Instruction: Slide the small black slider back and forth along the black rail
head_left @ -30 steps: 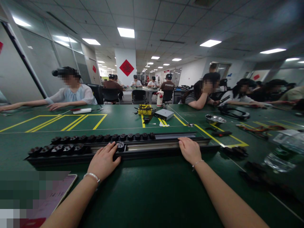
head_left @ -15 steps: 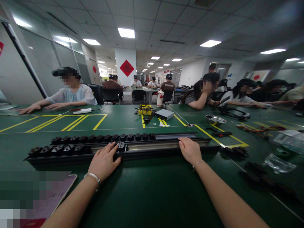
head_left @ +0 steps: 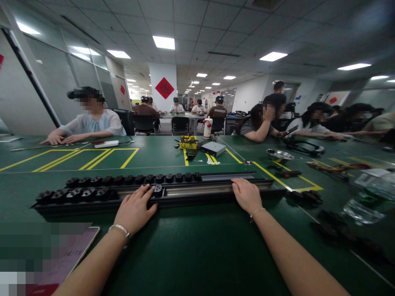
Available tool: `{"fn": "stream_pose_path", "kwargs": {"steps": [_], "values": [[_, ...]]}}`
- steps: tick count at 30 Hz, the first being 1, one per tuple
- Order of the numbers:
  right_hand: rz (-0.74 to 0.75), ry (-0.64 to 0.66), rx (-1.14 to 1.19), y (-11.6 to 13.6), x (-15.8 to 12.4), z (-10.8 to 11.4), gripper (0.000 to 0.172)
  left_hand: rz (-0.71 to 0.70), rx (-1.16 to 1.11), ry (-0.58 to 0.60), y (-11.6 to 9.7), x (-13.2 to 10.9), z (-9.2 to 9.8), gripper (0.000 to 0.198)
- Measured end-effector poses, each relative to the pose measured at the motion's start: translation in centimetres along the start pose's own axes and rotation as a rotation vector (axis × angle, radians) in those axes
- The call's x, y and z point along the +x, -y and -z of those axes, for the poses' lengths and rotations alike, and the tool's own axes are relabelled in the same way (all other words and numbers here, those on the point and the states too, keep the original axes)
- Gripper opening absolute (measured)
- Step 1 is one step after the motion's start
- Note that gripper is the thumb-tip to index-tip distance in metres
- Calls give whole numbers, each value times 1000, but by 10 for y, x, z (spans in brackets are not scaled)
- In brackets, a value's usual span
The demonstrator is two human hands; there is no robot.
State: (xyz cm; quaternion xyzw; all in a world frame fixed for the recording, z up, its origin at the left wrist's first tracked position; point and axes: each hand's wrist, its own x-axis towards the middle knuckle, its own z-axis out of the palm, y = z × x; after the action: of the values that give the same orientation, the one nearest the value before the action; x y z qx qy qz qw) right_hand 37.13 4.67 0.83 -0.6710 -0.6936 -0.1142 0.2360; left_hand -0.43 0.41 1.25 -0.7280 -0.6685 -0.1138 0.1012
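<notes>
Evidently bracing: both hands lie on a long black rail (head_left: 200, 192) set crosswise on the green tabletop (head_left: 191, 246).
The left hand (head_left: 135, 210) and right hand (head_left: 247, 196) sit well apart on the rail's near side, a spread that I judge would pin it flat. The left fingers (head_left: 144, 194) are loosely splayed, tips touching a lone black plug piece (head_left: 157, 189) in the channel, gripping nothing. The right fingers lie flat and close together on the channel, clasping nothing. Rows of similar pieces (head_left: 132, 179) fill the rail's left part.
</notes>
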Motion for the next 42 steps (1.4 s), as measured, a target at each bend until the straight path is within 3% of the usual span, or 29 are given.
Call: {"fn": "stream_pose_path", "kwargs": {"steps": [15,21,25,42], "values": [[0,2,5,-1,0,-1,37,-6,16,-40,-1,-3,-6,59],[3,-5,5,-1,0,-2,37,-101,15,-105,2,-5,-14,59],[0,-3,-3,0,0,-1,37,-157,-8,-91,4,-3,-15,57],[0,-8,1,0,0,-1,37,-139,-46,-62,2,-2,-9,54]]}}
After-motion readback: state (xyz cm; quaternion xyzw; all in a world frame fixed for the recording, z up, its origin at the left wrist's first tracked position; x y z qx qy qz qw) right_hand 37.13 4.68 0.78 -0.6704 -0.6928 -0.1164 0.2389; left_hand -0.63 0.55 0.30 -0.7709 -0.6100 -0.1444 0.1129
